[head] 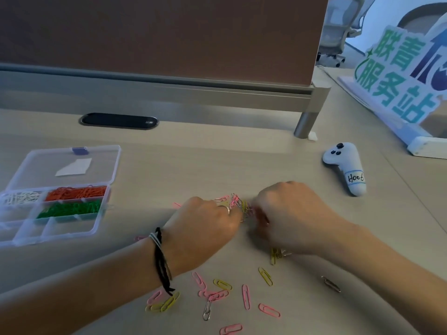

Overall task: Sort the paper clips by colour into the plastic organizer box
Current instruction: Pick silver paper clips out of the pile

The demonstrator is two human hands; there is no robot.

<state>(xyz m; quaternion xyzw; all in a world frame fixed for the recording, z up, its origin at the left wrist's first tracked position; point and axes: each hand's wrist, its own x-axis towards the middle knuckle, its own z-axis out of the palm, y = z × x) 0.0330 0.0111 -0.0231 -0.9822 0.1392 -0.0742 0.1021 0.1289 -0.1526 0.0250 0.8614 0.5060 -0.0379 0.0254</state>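
Observation:
A clear plastic organizer box (14, 238) lies open at the left, lid back. Its compartments hold white clips (20, 197), orange clips (76, 192) and green clips (70, 209). My left hand (205, 228) and my right hand (292, 218) meet at the desk's middle, both with fingers curled into a tangled clump of pink, yellow and silver clips (238, 204). What each fingertip pinches is hidden. Loose pink clips (246, 296), yellow clips (265, 276) and silver clips (207, 310) lie scattered near the front edge.
A white handheld controller (346, 165) lies to the right. A sign with green characters (396, 76) stands at the far right. A brown partition (157, 35) and a black cable port (119, 120) close off the back.

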